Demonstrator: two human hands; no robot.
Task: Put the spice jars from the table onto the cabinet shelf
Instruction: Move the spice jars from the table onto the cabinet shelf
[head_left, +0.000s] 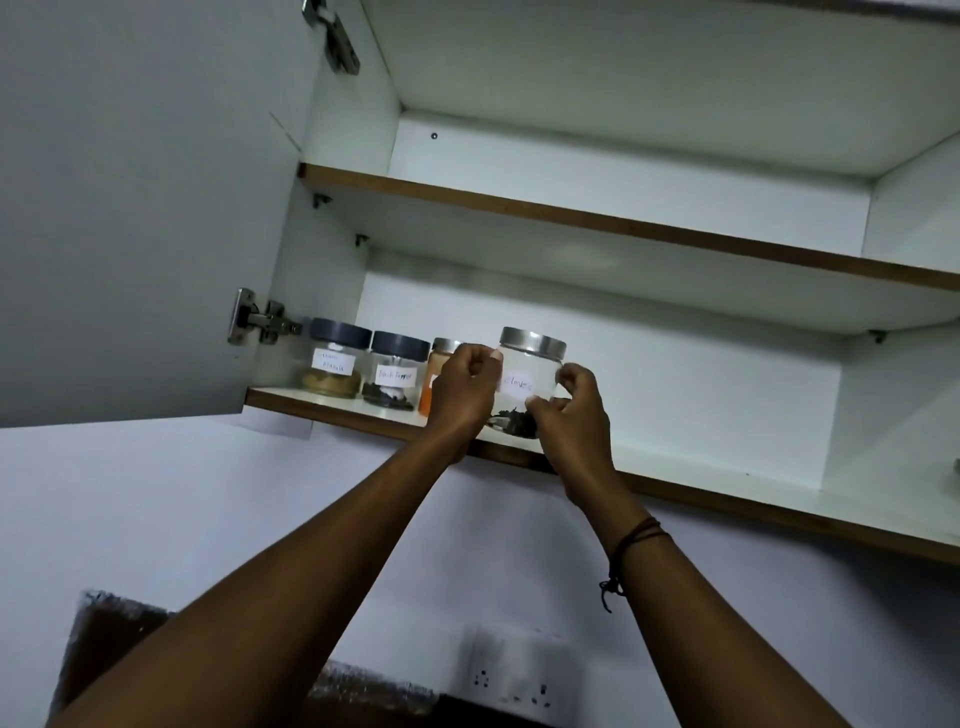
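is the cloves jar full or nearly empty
Nearly empty: the cloves jar on the bottom shelf shows only a thin dark layer at its base, with clear glass above.

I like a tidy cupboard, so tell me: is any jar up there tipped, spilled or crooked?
Nothing stands out. Four jars stand upright in a row on the bottom shelf, lids on, no spill. The left hand and right hand are at the cloves jar, which sits near the front edge.

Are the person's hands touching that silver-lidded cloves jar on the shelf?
Touching. The head view shows the left hand and right hand pressed against opposite sides of the cloves jar, fingers overlapping its glass with no visible gap.
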